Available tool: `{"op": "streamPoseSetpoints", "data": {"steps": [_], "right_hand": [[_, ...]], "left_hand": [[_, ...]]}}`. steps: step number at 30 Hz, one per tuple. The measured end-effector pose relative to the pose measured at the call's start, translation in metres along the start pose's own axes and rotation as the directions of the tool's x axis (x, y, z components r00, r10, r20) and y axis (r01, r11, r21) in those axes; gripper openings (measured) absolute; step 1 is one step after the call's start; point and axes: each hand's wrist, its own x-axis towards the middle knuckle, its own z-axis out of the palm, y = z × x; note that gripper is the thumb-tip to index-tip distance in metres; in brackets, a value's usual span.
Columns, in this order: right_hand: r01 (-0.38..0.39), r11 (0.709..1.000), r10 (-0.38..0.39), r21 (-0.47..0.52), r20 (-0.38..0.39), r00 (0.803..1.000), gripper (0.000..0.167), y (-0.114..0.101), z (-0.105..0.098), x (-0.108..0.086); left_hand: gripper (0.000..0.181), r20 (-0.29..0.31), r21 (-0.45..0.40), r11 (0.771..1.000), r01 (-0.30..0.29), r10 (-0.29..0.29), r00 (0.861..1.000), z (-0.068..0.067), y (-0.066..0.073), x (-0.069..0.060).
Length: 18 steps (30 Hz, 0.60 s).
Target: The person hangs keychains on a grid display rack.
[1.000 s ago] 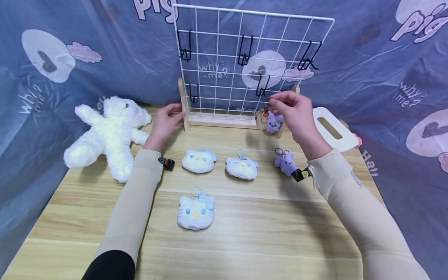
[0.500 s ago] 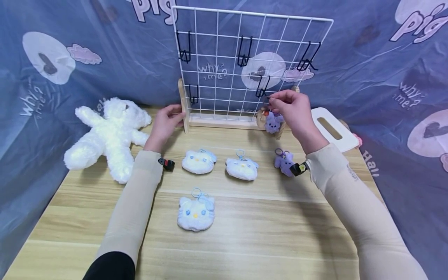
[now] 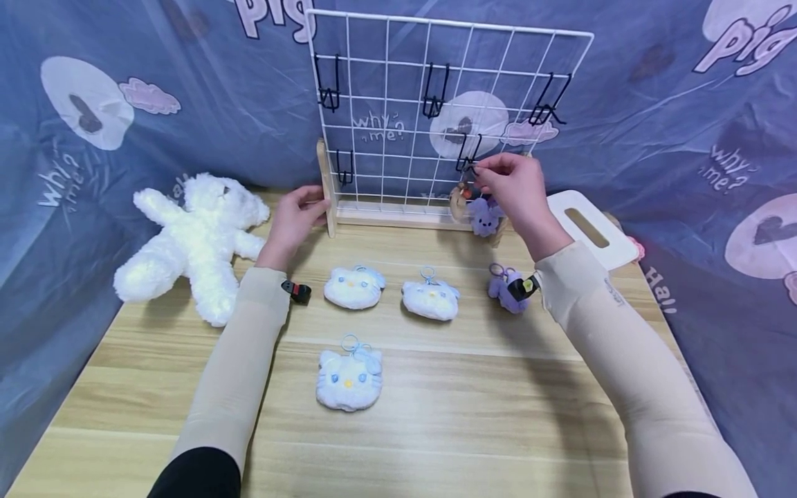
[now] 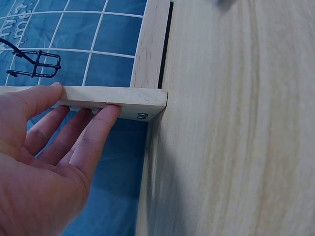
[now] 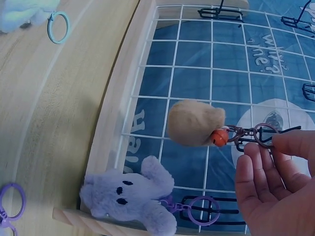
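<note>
My right hand (image 3: 513, 190) pinches the metal ring (image 5: 263, 135) of a small tan plush keychain (image 5: 192, 122) with an orange bell (image 5: 220, 137). The ring is at a black hook (image 3: 467, 155) on the white wire grid rack (image 3: 407, 107); in the right wrist view it overlaps the hook's prong. Beside the tan plush, a purple plush keychain (image 5: 123, 196) hangs by its purple ring (image 5: 203, 210) from a lower hook. My left hand (image 3: 292, 225) grips the rack's left wooden side post (image 4: 118, 96), thumb on one face and fingers on the other.
Several white cat-face plush keychains (image 3: 349, 377) lie on the wooden table (image 3: 473, 429). Under my right wrist lies another purple plush keychain (image 3: 509, 294). A white plush bear (image 3: 205, 238) is at left, a white board with a slot (image 3: 591, 228) at right. Other hooks (image 3: 434, 100) hang higher.
My right hand has shifted slightly left and up, bringing the tan keychain's ring to the hook; the tan plush now shows left of the purple one. My left hand stays on the post.
</note>
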Motion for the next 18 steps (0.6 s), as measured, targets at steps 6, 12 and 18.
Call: {"op": "streamPoseSetpoints", "data": {"steps": [6,12,18], "right_hand": [[-0.016,1.0,0.016,0.004,-0.01,1.0,0.02,0.0,0.003,0.007],[-0.002,1.0,0.003,0.025,-0.005,1.0,0.018,0.001,0.005,0.013],[-0.015,0.999,0.015,0.049,-0.011,1.0,0.014,0.004,0.006,0.017]], "left_hand": [[0.047,0.002,0.004,1.0,0.004,-0.004,1.0,-0.001,0.001,0.002],[0.047,0.001,0.003,1.0,0.006,-0.006,1.0,-0.001,0.0,0.002],[0.047,0.003,-0.006,1.0,0.01,-0.01,1.0,0.0,-0.001,0.001]]}}
